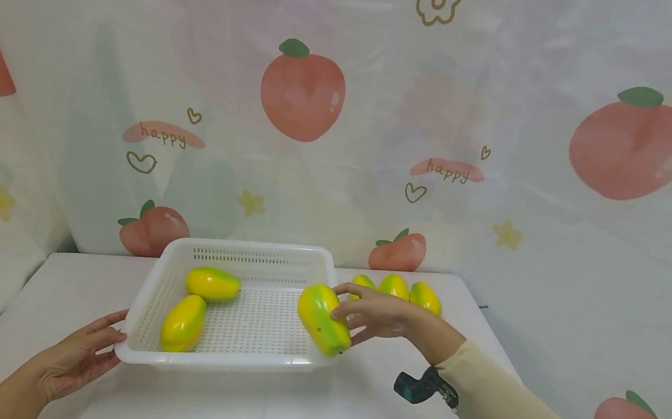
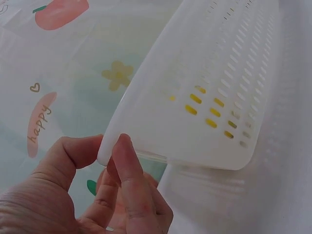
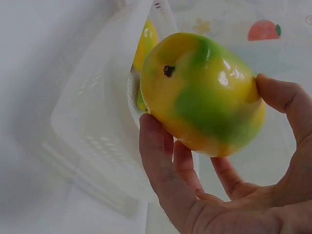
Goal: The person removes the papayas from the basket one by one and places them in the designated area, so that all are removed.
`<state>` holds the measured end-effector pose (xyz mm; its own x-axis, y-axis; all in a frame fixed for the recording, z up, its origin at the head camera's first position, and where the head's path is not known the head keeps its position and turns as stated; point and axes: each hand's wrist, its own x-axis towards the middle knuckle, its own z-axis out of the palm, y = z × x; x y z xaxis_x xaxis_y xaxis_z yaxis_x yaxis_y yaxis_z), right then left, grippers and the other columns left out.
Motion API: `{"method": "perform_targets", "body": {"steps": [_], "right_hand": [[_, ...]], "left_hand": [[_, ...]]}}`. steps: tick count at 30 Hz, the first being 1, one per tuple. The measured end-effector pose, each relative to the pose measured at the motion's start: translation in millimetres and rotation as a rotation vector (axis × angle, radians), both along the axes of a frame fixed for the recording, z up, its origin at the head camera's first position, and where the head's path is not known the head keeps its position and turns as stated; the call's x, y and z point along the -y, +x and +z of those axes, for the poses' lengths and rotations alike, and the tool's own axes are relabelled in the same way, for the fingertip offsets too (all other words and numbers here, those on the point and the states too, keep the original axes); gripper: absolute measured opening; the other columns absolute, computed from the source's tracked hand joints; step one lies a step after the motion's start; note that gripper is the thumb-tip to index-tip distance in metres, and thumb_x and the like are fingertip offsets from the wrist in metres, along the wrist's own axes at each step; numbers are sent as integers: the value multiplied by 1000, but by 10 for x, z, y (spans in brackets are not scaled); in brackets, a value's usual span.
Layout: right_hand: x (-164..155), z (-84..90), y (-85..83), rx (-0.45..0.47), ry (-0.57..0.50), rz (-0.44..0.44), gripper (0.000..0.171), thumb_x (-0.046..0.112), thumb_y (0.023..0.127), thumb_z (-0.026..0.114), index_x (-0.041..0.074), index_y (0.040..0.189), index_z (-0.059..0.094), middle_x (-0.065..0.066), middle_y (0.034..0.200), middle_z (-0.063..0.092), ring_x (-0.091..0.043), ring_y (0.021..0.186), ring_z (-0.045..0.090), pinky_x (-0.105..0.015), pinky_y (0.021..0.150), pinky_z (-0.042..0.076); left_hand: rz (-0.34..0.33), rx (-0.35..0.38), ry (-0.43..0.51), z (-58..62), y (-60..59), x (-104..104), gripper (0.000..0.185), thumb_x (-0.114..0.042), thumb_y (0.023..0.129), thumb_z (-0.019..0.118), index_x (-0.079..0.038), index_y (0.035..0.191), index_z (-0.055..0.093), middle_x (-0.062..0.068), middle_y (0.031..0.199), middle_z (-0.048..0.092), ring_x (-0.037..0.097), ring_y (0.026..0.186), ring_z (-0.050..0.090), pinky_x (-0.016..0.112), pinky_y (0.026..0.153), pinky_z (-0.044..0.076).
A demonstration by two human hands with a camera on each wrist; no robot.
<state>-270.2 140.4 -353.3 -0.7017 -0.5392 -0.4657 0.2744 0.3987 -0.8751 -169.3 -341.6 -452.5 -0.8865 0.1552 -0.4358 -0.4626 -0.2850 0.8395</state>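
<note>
Head view: the right hand grasped one fruit near the right end of one basket, whose rim the left hand pinched; two fruits lay inside, three fruits on the table.

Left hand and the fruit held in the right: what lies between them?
The head view shows the white basket: two yellow-green mango-like fruits near the left hand, then bare basket floor towards the held fruit.
</note>
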Motion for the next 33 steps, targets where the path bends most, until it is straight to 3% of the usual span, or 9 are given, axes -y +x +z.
{"method": "perform_targets", "body": {"steps": [8,19,33], "right_hand": [[-231,22,-11,22,-30,-44,69,19,89,63,8,148,29,-17,137,46,-37,121,54,-57,94,53],[-463,7,-19,54,-27,-120,74,18,91,61,8,152,20,-20,141,38,-36,116,58,-59,95,52],[-730,-187,45,48,30,-197,79,17,91,64,9,153,16,-23,142,38,-38,119,56,-57,94,53]], "left_hand": [[9,11,-3,-10,0,4,32,-14,99,56,-43,91,68,-5,102,61,16,91,64,26,87,57],[1,-7,50,-2,-7,-1,34,-9,99,56,-39,93,70,-6,102,63,16,93,64,28,89,57],[-14,-24,34,-13,6,-2,34,-11,99,55,-42,94,69,-7,102,62,14,92,64,27,89,57]]}}
